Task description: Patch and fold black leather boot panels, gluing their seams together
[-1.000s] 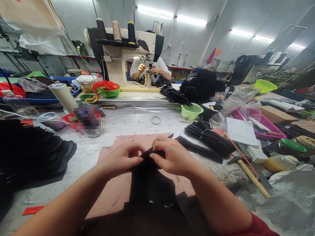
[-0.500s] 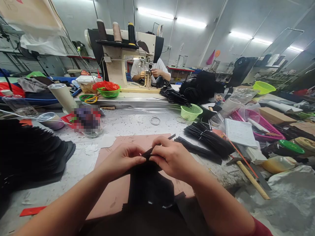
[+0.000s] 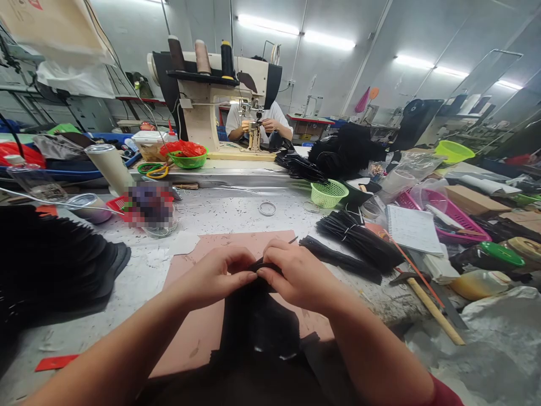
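Observation:
My left hand (image 3: 224,272) and my right hand (image 3: 298,275) meet over the bench, thumbs nearly touching. Between their fingertips they pinch the upper edge of a black, leather-like piece (image 3: 264,324), which hangs down toward me. A narrow black strip (image 3: 293,239) lies along that edge, and its end sticks out behind my right hand. The fingers hide where strip and piece meet. Below them a pink board (image 3: 186,327) covers the bench. More dark material at the bottom is too shadowed to tell apart.
Stacked black pieces (image 3: 54,265) stand at left. Bundled black strips (image 3: 359,239) and a wooden-handled hammer (image 3: 435,310) lie at right. A green basket (image 3: 328,193) and metal ring (image 3: 267,208) sit farther back. Beyond, a person (image 3: 276,121) works behind a sewing machine (image 3: 198,101).
My fingers have closed in along the edge, the left hand shifting slightly right. Less of the strip's end shows behind my right hand.

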{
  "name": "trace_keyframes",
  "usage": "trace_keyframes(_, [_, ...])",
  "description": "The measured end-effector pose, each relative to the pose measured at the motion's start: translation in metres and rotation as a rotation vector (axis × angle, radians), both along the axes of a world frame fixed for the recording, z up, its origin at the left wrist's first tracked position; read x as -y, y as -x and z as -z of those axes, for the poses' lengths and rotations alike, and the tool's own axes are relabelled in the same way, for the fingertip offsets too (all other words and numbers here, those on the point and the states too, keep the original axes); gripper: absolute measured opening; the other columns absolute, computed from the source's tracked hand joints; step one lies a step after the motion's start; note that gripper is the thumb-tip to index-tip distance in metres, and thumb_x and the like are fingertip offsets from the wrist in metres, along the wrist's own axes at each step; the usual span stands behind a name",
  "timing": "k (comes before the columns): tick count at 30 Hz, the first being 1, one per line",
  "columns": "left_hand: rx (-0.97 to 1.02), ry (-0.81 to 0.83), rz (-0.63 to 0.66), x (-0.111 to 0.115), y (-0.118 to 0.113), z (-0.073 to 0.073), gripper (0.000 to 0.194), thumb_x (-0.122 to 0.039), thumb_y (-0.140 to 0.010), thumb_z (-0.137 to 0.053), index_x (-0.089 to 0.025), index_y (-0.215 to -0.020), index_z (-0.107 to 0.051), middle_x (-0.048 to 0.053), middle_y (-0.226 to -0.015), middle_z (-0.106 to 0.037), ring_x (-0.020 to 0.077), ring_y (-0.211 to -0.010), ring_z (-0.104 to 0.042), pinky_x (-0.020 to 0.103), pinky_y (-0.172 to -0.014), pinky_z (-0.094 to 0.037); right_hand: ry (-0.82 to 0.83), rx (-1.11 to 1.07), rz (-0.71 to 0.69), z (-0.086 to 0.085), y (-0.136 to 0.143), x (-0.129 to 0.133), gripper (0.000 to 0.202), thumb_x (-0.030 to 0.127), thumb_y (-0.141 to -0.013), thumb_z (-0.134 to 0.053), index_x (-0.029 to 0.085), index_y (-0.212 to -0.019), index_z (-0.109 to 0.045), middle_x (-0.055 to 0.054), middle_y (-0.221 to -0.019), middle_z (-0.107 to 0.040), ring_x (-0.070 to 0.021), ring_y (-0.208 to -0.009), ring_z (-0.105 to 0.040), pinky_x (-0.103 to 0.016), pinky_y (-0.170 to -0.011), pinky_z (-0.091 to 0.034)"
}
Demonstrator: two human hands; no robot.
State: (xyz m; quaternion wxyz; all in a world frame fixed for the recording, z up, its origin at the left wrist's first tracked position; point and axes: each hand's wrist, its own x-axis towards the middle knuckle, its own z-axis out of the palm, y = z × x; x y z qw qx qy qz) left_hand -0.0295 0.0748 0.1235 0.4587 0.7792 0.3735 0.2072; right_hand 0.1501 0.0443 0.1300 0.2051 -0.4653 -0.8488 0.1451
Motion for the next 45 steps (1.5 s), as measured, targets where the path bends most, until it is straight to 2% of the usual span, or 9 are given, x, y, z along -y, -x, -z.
trace_keyframes(5, [0.020, 0.107, -0.059, -0.002, 0.002, 0.003, 0.025, -0.038, -0.072, -0.055, -0.014, -0.069, -0.060, 0.000, -0.064, -0.055, 0.0123, -0.061, -0.049, 0.022, -0.052, -0.039, -0.002, -0.152, -0.010, 0.005, -0.003, -0.001, 0.009, 0.021, -0.079, -0.056, 0.017, -0.072, -0.057, -0.004, -0.087, -0.058, -0.0147, -0.075, -0.055, -0.028, -0.067, -0.044])
trace_keyframes(11, [0.080, 0.229, -0.110, 0.000, 0.006, 0.008, 0.029, -0.038, -0.070, -0.057, -0.013, -0.082, -0.064, 0.001, -0.066, -0.057, 0.0140, -0.062, -0.051, 0.024, -0.055, -0.040, -0.206, -0.233, 0.136, 0.014, -0.001, 0.007, 0.008, 0.025, -0.075, -0.059, 0.017, -0.077, -0.060, -0.010, -0.114, -0.051, -0.0152, -0.071, -0.057, -0.030, -0.061, -0.048])
trace_keyframes(16, [0.089, 0.215, -0.088, 0.001, 0.006, 0.009, 0.026, -0.034, -0.069, -0.056, -0.014, -0.082, -0.065, 0.001, -0.066, -0.060, 0.0139, -0.062, -0.051, 0.024, -0.056, -0.040, -0.404, -0.080, 0.015, 0.015, 0.002, 0.008, 0.007, 0.019, -0.078, -0.052, 0.016, -0.073, -0.056, -0.010, -0.091, -0.055, -0.0204, -0.080, -0.051, -0.036, -0.072, -0.044])
trace_keyframes(19, [0.097, 0.194, -0.073, 0.002, 0.004, 0.007, 0.022, -0.032, -0.068, -0.056, -0.014, -0.078, -0.065, -0.001, -0.061, -0.057, 0.0110, -0.057, -0.047, 0.021, -0.051, -0.036, -0.296, -0.093, -0.070, 0.013, 0.002, 0.003, 0.010, 0.016, -0.078, -0.049, 0.018, -0.068, -0.049, -0.006, -0.078, -0.056, -0.0190, -0.076, -0.050, -0.034, -0.070, -0.041])
trace_keyframes(23, [0.026, 0.152, -0.064, 0.003, 0.003, 0.004, 0.021, -0.031, -0.068, -0.054, -0.013, -0.075, -0.063, -0.005, -0.050, -0.046, 0.0086, -0.049, -0.039, 0.020, -0.046, -0.030, -0.161, -0.172, -0.077, 0.012, 0.002, -0.001, 0.014, 0.013, -0.073, -0.049, 0.020, -0.064, -0.042, -0.003, -0.071, -0.055, -0.0162, -0.069, -0.049, -0.029, -0.064, -0.039])
trace_keyframes(28, [-0.035, 0.027, -0.057, 0.002, 0.003, 0.001, 0.017, -0.030, -0.068, -0.053, -0.015, -0.068, -0.060, -0.001, -0.063, -0.056, 0.0124, -0.061, -0.049, 0.022, -0.054, -0.038, -0.131, -0.202, -0.071, 0.014, 0.003, -0.001, 0.013, 0.013, -0.073, -0.048, 0.020, -0.064, -0.040, -0.001, -0.067, -0.054, -0.0147, -0.065, -0.048, -0.027, -0.063, -0.037])
trace_keyframes(31, [-0.082, 0.030, -0.044, 0.001, 0.004, 0.001, 0.018, -0.030, -0.070, -0.051, -0.015, -0.068, -0.061, 0.000, -0.067, -0.060, 0.0141, -0.065, -0.052, 0.024, -0.058, -0.041, -0.110, -0.186, -0.090, 0.014, 0.003, -0.001, 0.012, 0.013, -0.072, -0.049, 0.019, -0.065, -0.042, -0.001, -0.070, -0.056, -0.0147, -0.066, -0.049, -0.027, -0.064, -0.037])
trace_keyframes(40, [-0.158, -0.016, 0.011, -0.001, 0.003, 0.000, 0.019, -0.026, -0.071, -0.049, -0.014, -0.074, -0.062, 0.000, -0.066, -0.057, 0.0132, -0.064, -0.051, 0.023, -0.059, -0.038, -0.013, -0.258, -0.081, 0.017, 0.005, -0.002, 0.013, 0.010, -0.070, -0.049, 0.019, -0.062, -0.042, 0.000, -0.067, -0.057, -0.0133, -0.064, -0.050, -0.026, -0.063, -0.036])
trace_keyframes(45, [-0.176, -0.003, 0.064, -0.001, 0.005, -0.002, 0.018, -0.024, -0.071, -0.049, -0.015, -0.081, -0.061, -0.004, -0.060, -0.051, 0.0100, -0.056, -0.045, 0.021, -0.053, -0.035, -0.021, -0.290, -0.083, 0.019, 0.005, -0.005, 0.016, 0.009, -0.068, -0.048, 0.019, -0.059, -0.038, 0.001, -0.063, -0.050, -0.0124, -0.062, -0.047, -0.025, -0.059, -0.035])
